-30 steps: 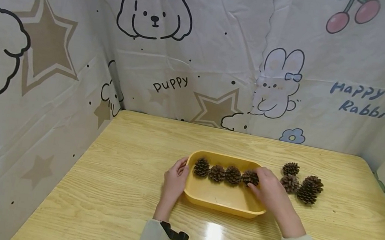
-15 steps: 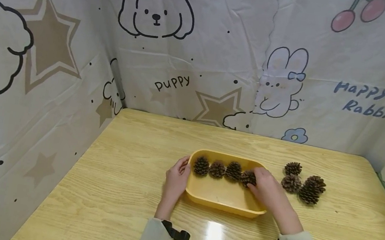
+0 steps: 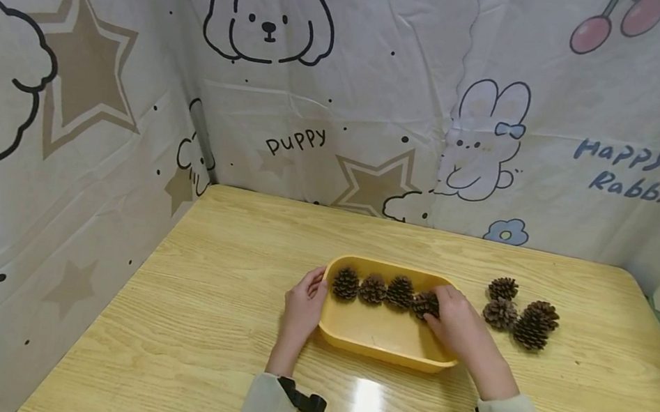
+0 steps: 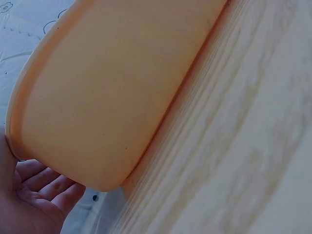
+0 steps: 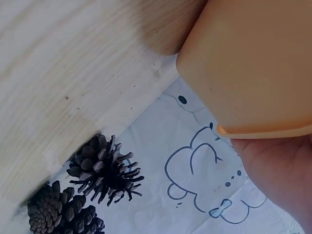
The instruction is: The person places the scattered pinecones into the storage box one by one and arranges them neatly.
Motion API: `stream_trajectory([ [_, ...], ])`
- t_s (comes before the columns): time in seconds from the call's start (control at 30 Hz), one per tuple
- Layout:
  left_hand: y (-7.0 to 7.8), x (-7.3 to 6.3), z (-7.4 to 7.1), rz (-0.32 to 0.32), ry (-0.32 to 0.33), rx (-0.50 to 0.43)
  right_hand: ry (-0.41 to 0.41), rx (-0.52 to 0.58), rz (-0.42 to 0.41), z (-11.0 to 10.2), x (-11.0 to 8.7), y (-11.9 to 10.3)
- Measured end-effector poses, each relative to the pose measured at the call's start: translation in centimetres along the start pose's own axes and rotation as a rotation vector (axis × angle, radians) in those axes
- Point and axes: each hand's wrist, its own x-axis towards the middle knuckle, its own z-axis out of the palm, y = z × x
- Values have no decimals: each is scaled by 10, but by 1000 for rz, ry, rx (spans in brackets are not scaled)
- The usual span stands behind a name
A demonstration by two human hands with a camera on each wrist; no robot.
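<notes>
A yellow plastic tub (image 3: 388, 334) sits on the table with a row of pine cones along its far side. My left hand (image 3: 303, 304) grips the tub's left end, its thumb at the rim; the left wrist view shows the fingers (image 4: 51, 187) against the outer end wall. Over the right rim reaches my right hand (image 3: 468, 327), pinching the rightmost pine cone (image 3: 425, 306) inside the tub. Left of that cone stand three others: a near one (image 3: 401, 292), a middle one (image 3: 373, 289) and a far-left one (image 3: 346, 284). The tub wall hides the right fingertips in the right wrist view.
Several loose pine cones lie right of the tub: one at the back (image 3: 503, 288), one before it (image 3: 500, 314) and a dark clump (image 3: 533, 326) beside them. A printed cloth (image 3: 318, 113) rises behind the wooden table (image 3: 217, 289) and along its sides.
The pine cone in my right hand has shifted slightly left, closer to its neighbour. That neighbouring cone has turned to stand more upright. My left hand keeps its hold on the tub.
</notes>
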Motion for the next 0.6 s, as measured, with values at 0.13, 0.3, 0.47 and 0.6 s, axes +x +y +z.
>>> stream_trajectory([
  [0.13, 0, 0, 0, -4, 2, 2, -7, 30, 16, 0, -1, 0],
  [0.3, 0, 0, 0, -21, 3, 7, -36, 96, 94, -1, -2, 0],
  [0.47, 1, 0, 0, -26, 3, 4, -49, 168, 154, -1, -2, 1],
  [0.6, 2, 0, 0, -13, 2, 1, -38, 240, 199, -4, -4, 2],
])
